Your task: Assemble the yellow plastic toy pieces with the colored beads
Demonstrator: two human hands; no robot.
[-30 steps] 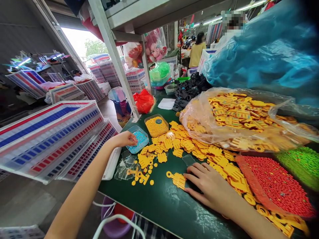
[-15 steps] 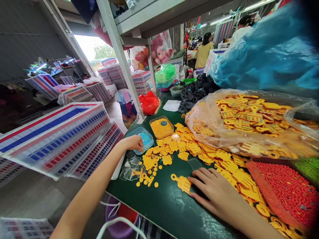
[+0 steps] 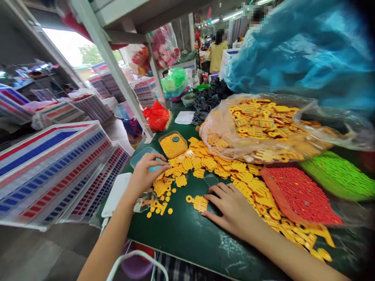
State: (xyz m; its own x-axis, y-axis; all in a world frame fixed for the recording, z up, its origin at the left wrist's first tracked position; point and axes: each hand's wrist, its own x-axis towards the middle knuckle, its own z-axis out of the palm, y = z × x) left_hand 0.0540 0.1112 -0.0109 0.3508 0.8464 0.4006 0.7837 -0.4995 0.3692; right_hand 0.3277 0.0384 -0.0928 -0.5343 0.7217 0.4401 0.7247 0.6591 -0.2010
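Observation:
My left hand is over the blue tray of small blue beads, thumb and fingertips drawn close together. Anything between them is too small to make out. On the green tabletop, my right hand rests with thumb and index finger against the right end of a flat yellow plastic piece with a ring at its left end, holding it in place. The other right fingers are spread towards a small clear plastic piece. Small yellow discs and more yellow pieces lie nearby.
A tray of yellow beads stands behind my left hand. To the right are a bag of yellow pieces, red beads and green beads. A white power bank lies at the left edge, beside stacked crates.
My left hand has lifted a little out of the blue bead tray, its fingers now pointing right. My right hand stays at the yellow piece. The whole view has shifted.

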